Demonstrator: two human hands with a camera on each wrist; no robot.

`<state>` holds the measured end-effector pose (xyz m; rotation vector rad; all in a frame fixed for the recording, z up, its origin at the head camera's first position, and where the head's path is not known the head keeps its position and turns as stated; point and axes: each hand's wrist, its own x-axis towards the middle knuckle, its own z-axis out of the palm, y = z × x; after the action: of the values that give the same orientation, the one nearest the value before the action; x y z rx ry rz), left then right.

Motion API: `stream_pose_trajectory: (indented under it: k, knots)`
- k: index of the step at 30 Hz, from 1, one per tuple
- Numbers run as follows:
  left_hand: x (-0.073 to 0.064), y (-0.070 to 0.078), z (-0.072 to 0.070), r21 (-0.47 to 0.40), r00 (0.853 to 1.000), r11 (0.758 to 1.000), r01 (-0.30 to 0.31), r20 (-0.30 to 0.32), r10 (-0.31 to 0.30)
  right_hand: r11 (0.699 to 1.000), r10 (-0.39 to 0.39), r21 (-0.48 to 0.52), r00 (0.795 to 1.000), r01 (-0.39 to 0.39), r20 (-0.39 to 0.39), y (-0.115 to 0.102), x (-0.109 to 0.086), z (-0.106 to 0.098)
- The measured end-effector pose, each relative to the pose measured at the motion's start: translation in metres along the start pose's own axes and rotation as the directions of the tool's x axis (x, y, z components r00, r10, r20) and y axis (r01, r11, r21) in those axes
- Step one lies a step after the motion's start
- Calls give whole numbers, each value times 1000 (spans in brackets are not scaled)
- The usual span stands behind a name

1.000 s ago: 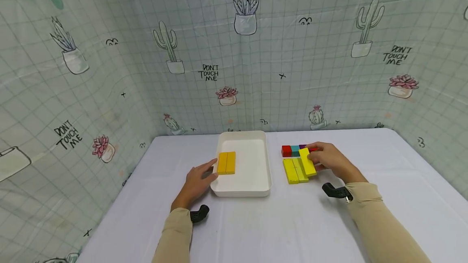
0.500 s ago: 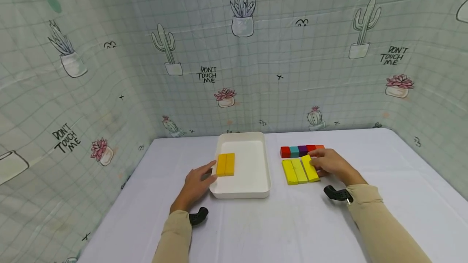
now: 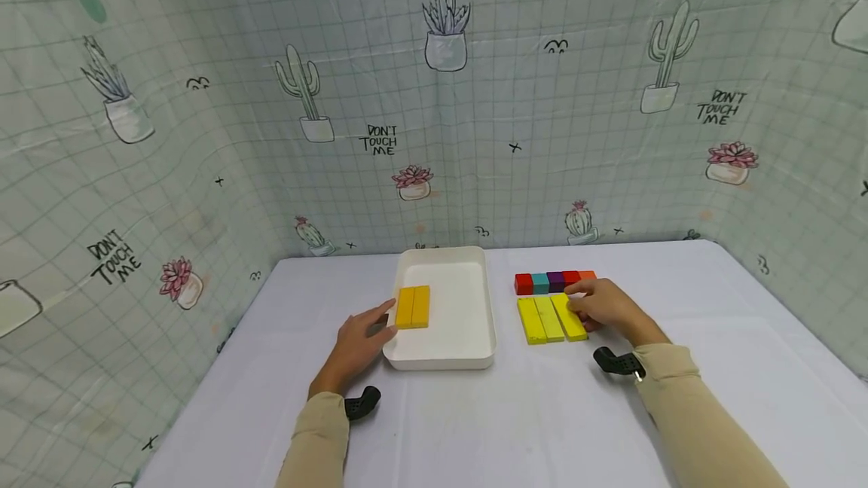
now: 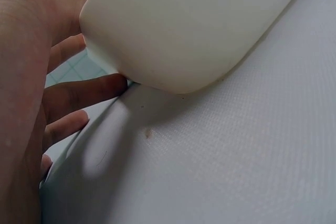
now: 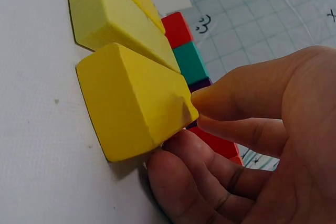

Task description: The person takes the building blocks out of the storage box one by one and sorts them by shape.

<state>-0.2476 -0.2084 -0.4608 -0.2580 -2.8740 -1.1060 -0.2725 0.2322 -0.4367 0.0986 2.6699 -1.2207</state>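
My left hand (image 3: 355, 345) rests at the left side of a white tray (image 3: 461, 351), fingers fairly straight and spread, tips touching its wall. In the left wrist view the tray's pale wall (image 4: 173, 30) meets those fingers (image 4: 89, 95). Two orange-yellow blocks (image 3: 412, 307) lie side by side inside the tray. My right hand (image 3: 610, 309) holds the rightmost yellow block (image 3: 568, 318) by its right side, down at the table beside two other yellow blocks (image 3: 540, 321). In the right wrist view, fingertips (image 5: 207, 103) touch that block's edge (image 5: 121, 103).
Behind the yellow blocks runs a row of red, teal (image 3: 539, 283), purple, red and orange blocks, partly hidden by my right hand. A white cloth covers the table (image 3: 434, 428). A cactus-print curtain (image 3: 468, 111) surrounds the back and sides.
My right hand has lowered the yellow block from a raised, tilted position over its neighbour to the table at the right end of the yellow row. My left hand stays at the tray.
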Motion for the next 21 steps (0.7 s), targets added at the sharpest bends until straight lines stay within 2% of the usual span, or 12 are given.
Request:
stream_pose_trajectory:
  k: [9, 21]
  knots:
    - [-2, 0, 0, -4, 1000, 1000, 6, -7, -6, 1000, 17, -23, 1000, -17, 2, -2, 0, 1]
    - [-1, 4, -1, 15, 1000, 1000, 11, 13, -11, 998, 48, 46, 999, -47, -7, 2, 0, 0]
